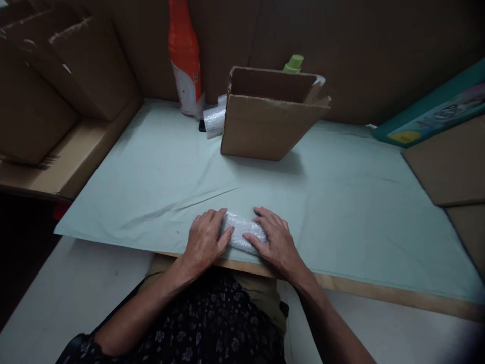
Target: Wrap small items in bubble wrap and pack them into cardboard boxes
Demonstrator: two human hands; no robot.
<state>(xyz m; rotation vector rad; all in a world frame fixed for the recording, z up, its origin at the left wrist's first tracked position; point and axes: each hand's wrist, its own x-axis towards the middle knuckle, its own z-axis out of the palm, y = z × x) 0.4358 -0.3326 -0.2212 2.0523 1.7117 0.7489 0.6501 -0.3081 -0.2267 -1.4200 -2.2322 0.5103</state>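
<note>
At the near edge of the pale green cloth-covered table [341, 202], a small oblong bundle wrapped in clear bubble wrap [242, 233] lies flat between both hands. Left hand [206, 240]: palm down, fingers curled over the bundle's left end, pressing it. Right hand [275, 240]: palm down, fingers spread over the right end, likewise pressing. Well behind stand an open brown cardboard box [265, 119], a loose roll of bubble wrap [214, 120] and a tall orange plastic bottle [184, 55].

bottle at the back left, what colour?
Orange, with a white lower section, on the bottle; the head view, the only one, shows it clearly.
</note>
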